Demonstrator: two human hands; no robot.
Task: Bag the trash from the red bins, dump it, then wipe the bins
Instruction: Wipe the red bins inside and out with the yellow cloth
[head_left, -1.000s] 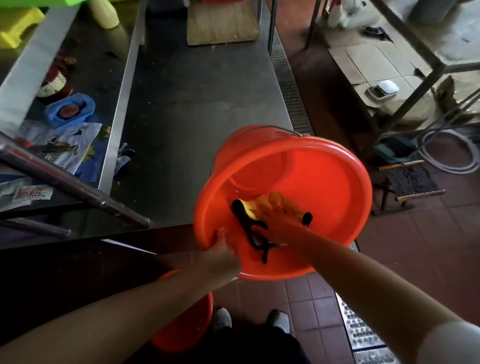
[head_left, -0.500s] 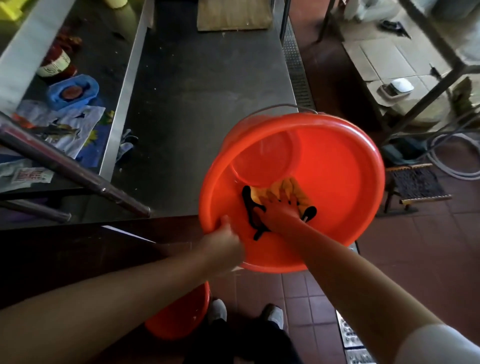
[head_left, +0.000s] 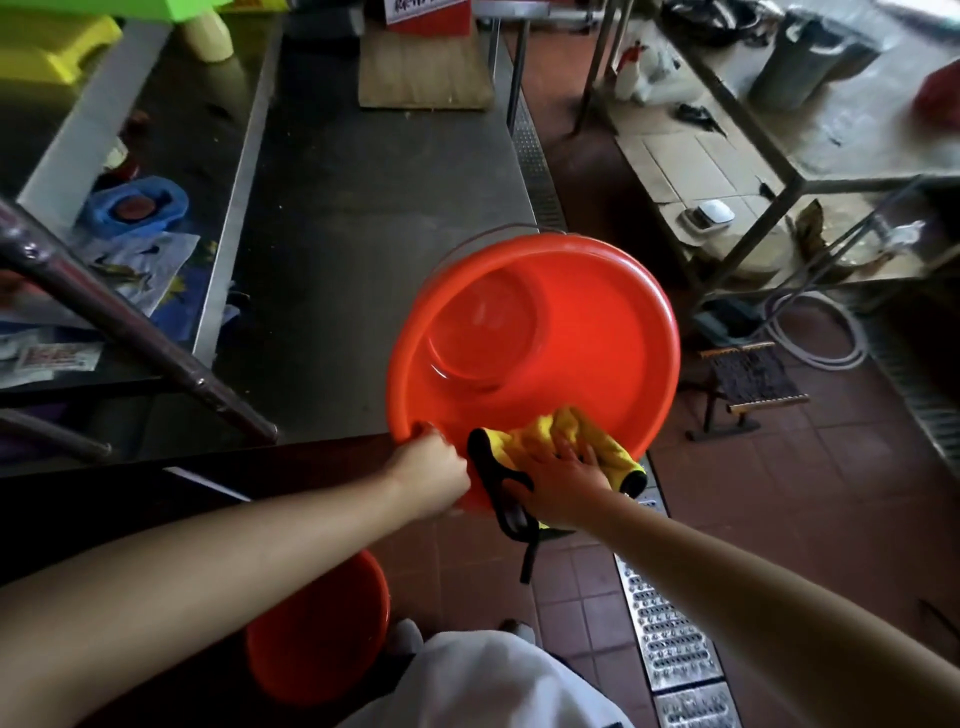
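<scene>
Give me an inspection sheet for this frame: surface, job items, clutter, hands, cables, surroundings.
Surface: steel table, bare in the middle.
Job's things: red bin tilted toward the camera, inside empty; yellow cloth on its near inner wall; second red bin on the floor.
Clutter: blue container and printed papers on the left shelf; cardboard at the far end.
Hands: left hand grips the bin rim; right hand presses the cloth.
Cables: white hose coiled on the floor.
Surroundings: tiled floor, metal drain grate.
</scene>
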